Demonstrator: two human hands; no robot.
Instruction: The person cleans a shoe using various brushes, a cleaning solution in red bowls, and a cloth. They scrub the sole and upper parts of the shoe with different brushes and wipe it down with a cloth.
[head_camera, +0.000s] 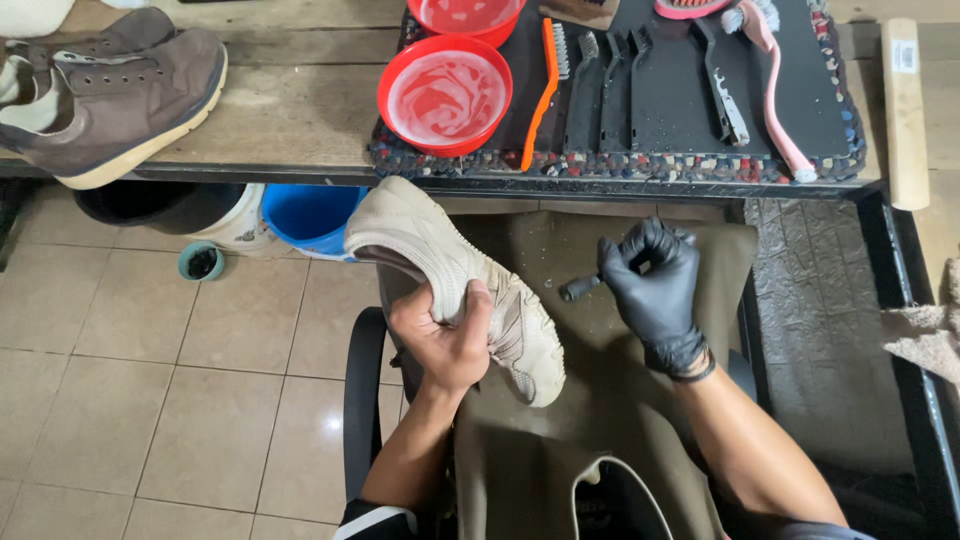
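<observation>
Beige sneaker is held over the apron-covered lap, near of the tabletop; the bare left hand has its fingers wrapped shut round the mid-upper. Judged light, soft fabric upper that yields, stiffer at sole and heel, so those are the better holds. Gloved right hand is closed round a small dark brush handle, just right of the shoe; red bowls and brushes lie far.

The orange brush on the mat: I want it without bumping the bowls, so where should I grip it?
Grip the orange brush by its long bare handle, coming from the near table edge. Its bristle head lies at the far end, and the red bowl sits close on its left.
</observation>
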